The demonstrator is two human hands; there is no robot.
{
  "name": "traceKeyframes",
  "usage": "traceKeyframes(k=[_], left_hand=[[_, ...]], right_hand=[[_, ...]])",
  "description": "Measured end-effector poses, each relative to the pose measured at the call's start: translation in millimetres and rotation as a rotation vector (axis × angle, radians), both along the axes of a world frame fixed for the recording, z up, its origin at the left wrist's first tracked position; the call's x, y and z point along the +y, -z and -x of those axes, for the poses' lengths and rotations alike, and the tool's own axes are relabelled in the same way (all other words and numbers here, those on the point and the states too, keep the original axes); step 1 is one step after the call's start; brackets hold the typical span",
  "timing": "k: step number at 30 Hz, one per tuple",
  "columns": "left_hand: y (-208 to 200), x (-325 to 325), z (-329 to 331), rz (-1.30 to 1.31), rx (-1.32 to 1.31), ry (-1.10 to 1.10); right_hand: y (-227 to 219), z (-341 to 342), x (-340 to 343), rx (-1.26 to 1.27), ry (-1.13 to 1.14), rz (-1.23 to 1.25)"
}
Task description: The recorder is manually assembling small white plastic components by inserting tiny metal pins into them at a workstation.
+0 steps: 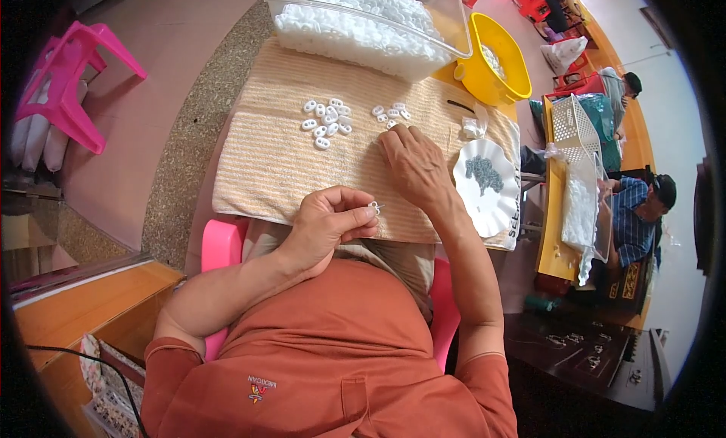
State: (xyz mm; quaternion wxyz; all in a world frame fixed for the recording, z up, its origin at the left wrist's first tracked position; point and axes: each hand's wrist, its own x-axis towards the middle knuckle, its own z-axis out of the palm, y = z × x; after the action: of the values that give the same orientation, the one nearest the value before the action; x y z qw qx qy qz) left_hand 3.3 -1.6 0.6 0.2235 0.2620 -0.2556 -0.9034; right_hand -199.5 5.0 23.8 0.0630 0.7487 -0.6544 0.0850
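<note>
My left hand [330,221] is closed in a pinch between thumb and forefinger, low over the near edge of the towel. A small white plastic piece [374,207] pokes out of its fingertips. Farther off, my right hand [414,163] rests over the towel with its fingers curled downward. Their tips are by a small group of white oval pieces with two holes [392,114]; whatever they pinch is hidden. To the left lies a larger cluster of similar white ovals [330,116]. Small grey-blue parts [484,175] are heaped on a white scalloped plate [488,222] beside my right forearm.
A striped beige towel [261,158] covers the table. At its far side stand a clear bin [363,56] full of white pieces and a yellow basin [476,79]. A pink stool [72,90] is at left. Another person [639,215] sits at a table on the right.
</note>
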Motion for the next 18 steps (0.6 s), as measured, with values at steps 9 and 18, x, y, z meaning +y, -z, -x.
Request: traceKeyframes(k=[9, 18], left_hand=[[-4, -1, -1, 0.003, -0.017, 0.003], [-3, 0, 0, 0.011, -0.029, 0.002]], right_hand=[[-17, 4, 10, 0.082, 0.017, -0.125], [-31, 3, 19, 0.234, -0.009, -0.245]])
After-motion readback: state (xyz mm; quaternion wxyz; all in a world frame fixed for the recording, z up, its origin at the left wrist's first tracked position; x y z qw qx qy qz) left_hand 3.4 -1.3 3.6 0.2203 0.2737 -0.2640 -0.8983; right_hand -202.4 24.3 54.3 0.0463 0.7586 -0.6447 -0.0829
